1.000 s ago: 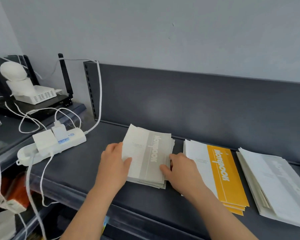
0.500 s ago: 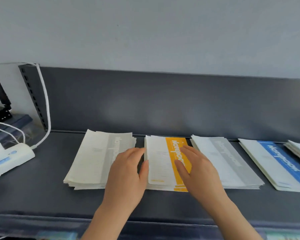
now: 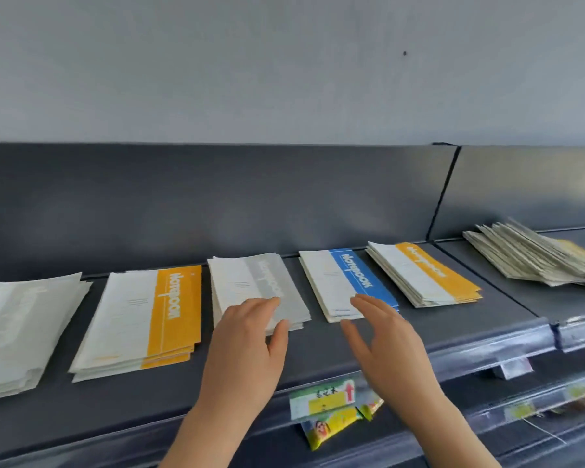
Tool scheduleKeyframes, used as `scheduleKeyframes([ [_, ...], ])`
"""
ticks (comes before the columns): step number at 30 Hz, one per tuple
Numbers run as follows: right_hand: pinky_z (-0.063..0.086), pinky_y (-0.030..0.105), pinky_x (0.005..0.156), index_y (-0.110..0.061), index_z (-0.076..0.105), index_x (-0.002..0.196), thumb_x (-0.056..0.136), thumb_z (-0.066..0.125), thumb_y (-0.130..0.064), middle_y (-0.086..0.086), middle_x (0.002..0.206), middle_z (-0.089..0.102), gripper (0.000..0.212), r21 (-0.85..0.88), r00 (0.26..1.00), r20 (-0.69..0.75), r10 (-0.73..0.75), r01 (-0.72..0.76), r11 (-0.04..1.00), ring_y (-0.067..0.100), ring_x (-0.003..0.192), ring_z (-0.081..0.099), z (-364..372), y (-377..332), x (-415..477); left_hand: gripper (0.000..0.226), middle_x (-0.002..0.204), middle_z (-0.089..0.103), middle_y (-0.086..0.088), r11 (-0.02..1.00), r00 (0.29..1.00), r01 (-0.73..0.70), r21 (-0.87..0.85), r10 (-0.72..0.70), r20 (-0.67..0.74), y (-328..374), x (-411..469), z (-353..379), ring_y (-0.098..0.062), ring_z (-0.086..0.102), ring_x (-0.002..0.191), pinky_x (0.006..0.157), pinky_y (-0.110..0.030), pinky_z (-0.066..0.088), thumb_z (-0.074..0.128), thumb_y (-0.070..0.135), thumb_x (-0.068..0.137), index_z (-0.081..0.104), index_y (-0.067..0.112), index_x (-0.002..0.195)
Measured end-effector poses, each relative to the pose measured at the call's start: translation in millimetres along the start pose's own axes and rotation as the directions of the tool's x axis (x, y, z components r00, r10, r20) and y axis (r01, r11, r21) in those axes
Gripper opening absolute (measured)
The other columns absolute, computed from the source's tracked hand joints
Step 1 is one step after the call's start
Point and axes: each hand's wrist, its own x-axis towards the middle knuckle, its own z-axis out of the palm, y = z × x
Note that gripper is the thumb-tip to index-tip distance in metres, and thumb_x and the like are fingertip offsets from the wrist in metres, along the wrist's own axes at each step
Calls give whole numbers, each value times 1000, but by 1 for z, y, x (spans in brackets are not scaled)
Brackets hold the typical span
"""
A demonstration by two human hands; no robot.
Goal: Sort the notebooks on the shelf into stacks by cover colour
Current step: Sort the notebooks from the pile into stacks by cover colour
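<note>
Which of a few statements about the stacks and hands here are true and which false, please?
1. The blue stack lies between the middle grey stack and the right orange stack. True.
2. The left hand rests on the blue stack. False: its fingers lie on the middle grey stack.
3. The right hand holds a notebook. False: it is open, holding nothing, by the blue stack's near edge.
4. A left orange stack also lies on the shelf. True.
</note>
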Motion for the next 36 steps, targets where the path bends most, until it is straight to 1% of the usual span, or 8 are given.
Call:
scheduleKeyframes([
  [3, 33, 21, 104, -21, 49, 135, 93, 51, -37, -10, 140, 46, 45, -23, 999, -35, 25, -26, 999, 7, 129, 41, -33, 50, -7, 41, 134, 50, 14, 998, 999, -37, -59, 38, 23, 49, 0, 37, -3, 41, 122, 96, -13, 30, 44, 37, 96, 47, 30, 137],
  [7, 31, 19, 104, -21, 47, 136, 93, 51, -36, -10, 140, 46, 45, -44, 996, -64, 60, -63, 997, 7, 130, 40, -68, 110, -16, 41, 131, 53, 12, 992, 997, -65, -110, 70, 39, 103, 0, 85, -5, 43, 120, 99, -20, 35, 47, 35, 96, 50, 26, 135],
  [10, 33, 21, 104, -21, 47, 137, 94, 50, -37, -10, 141, 45, 46, -52, 991, -80, 112, -116, 992, 8, 130, 40, -89, 149, -21, 41, 130, 53, 12, 987, 992, -100, -126, 108, 61, 134, 3, 115, -5, 42, 119, 98, -20, 35, 46, 36, 95, 49, 27, 135],
  [19, 35, 24, 105, -23, 49, 134, 92, 52, -37, -12, 139, 47, 45, -77, 958, -168, 232, -247, 966, 7, 129, 42, -130, 243, -4, 37, 114, 59, 11, 962, 972, -186, -200, 210, 106, 196, 44, 198, -7, 46, 105, 86, -22, 44, 48, 35, 95, 55, 23, 129],
  [24, 34, 22, 103, -22, 50, 134, 92, 52, -38, -12, 138, 48, 44, -87, 941, -206, 268, -290, 953, 7, 127, 44, -145, 285, 34, 34, 110, 60, 11, 945, 960, -246, -214, 269, 82, 226, 91, 237, -10, 48, 101, 82, -22, 42, 50, 33, 94, 58, 23, 125],
  [27, 35, 23, 102, -23, 49, 135, 93, 50, -39, -12, 140, 46, 45, -80, 932, -208, 298, -320, 944, 11, 120, 50, -156, 303, 60, 34, 111, 61, 10, 939, 961, -249, -239, 270, 62, 244, 121, 255, -11, 50, 105, 85, -24, 42, 52, 31, 93, 59, 22, 125],
  [31, 39, 23, 97, -24, 53, 131, 92, 52, -40, -14, 137, 48, 43, -40, 911, -240, 336, -355, 934, 16, 106, 59, -166, 330, 89, 34, 105, 60, 12, 921, 945, -290, -260, 318, 73, 267, 154, 280, -10, 51, 100, 83, -26, 45, 53, 32, 92, 60, 22, 124],
  [36, 36, 23, 99, -23, 55, 129, 93, 52, -37, -13, 136, 50, 39, -3, 890, -271, 366, -381, 925, 9, 121, 50, -175, 375, 109, 36, 110, 59, 12, 910, 927, -311, -274, 354, 122, 292, 175, 317, -10, 48, 101, 84, -22, 41, 50, 34, 94, 56, 24, 128],
])
